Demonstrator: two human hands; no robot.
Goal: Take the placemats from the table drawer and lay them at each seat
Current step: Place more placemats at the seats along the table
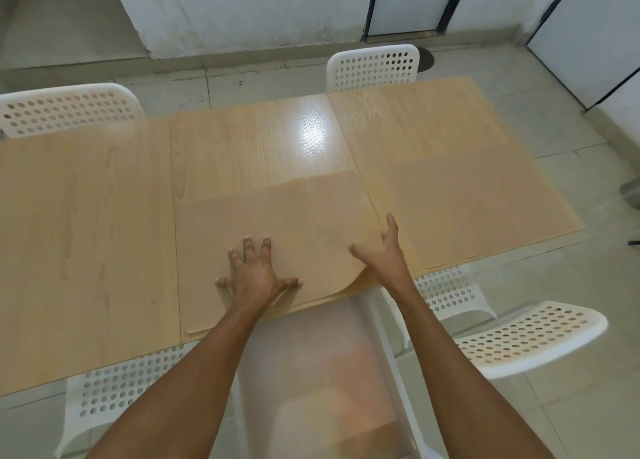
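Both hands (256,275) (384,254) spread on one placemat (277,223) — drawer (311,354) open below.

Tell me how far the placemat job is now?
One placemat already lies at the near right seat. The left hand presses flat on a middle stack, the right hand at its edge. The left table part looks bare. The drawer is open.

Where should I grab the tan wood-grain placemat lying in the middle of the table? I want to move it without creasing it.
Take the tan wood-grain placemat by its near right rounded corner, coming from the open white drawer side. That corner already overhangs the wooden table edge, so fingers can slip beneath it. The left hand presses flat on the mat; the right hand is open at that corner.
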